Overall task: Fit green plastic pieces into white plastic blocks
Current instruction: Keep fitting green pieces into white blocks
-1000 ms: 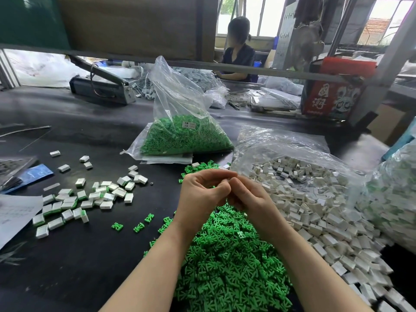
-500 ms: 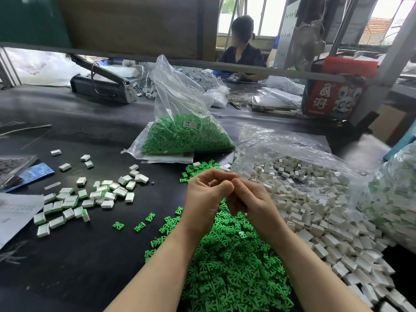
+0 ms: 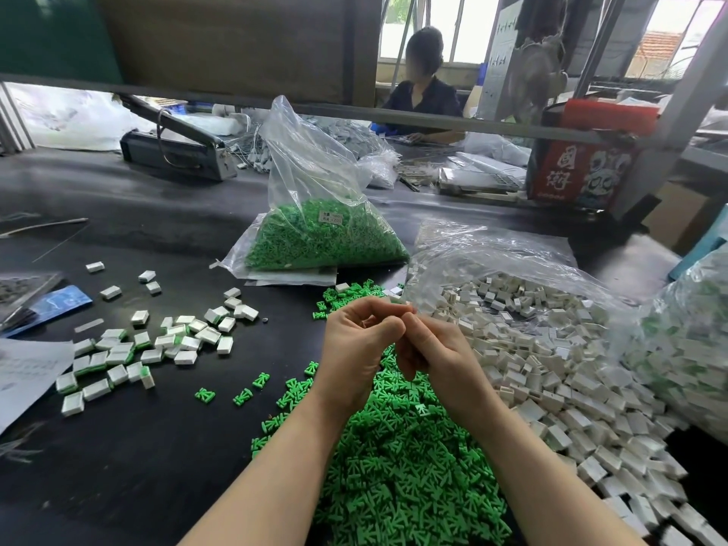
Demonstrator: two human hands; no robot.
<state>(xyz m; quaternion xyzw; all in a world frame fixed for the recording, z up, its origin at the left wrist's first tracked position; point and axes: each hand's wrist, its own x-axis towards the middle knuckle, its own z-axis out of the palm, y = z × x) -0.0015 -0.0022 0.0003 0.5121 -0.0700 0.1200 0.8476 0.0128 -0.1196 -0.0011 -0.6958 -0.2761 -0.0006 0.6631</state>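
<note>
My left hand [image 3: 360, 348] and my right hand [image 3: 431, 354] meet fingertip to fingertip above the table, all fingers curled. Together they pinch a small pale piece that looks like a white block, which the fingers almost hide. Under my wrists lies a heap of loose green pieces [image 3: 402, 466]. To the right, a heap of white blocks [image 3: 551, 368] spills from an open clear bag. Left of my hands, several white blocks with green pieces fitted [image 3: 157, 344] lie scattered on the black table [image 3: 118, 466].
A clear bag of green pieces [image 3: 323, 238] stands behind my hands. Another full bag [image 3: 689, 348] sits at the far right. Loose green pieces [image 3: 242, 396], a paper sheet [image 3: 23, 368], a grey machine [image 3: 177, 151] and a red box [image 3: 583, 171] lie around. A person [image 3: 421, 92] sits beyond the table.
My hands stay joined at the fingertips, with only small finger shifts. The person at the back has leaned to the right.
</note>
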